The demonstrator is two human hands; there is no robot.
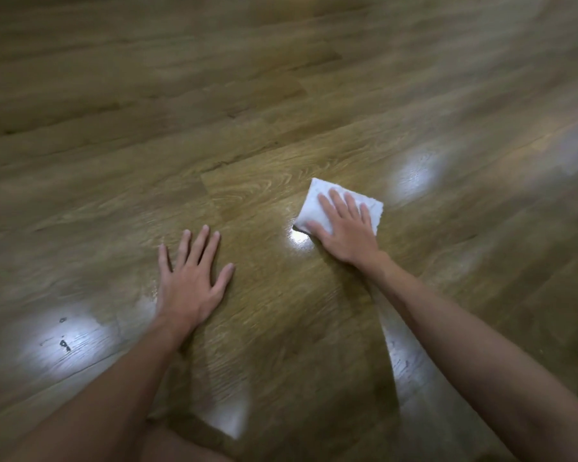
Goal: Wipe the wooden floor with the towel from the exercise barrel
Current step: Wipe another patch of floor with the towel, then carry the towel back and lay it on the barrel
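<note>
Right hand [346, 230] flat with fingers spread, pressing a folded white towel [317, 208] on the wooden floor [214, 128], left hand [189, 281] splayed flat on bare boards nearby, grip on nothing

There is a single view, from a camera worn on the person's head, looking forward and steeply down at the wooden floor [254, 95] from close above. Both forearms enter from the bottom edge and reach up into the middle, so the left hand [189, 281] and the right hand [342, 228] sit near the centre. The wide lens bends the floor planks toward the edges, and the far floor fills the top.
</note>
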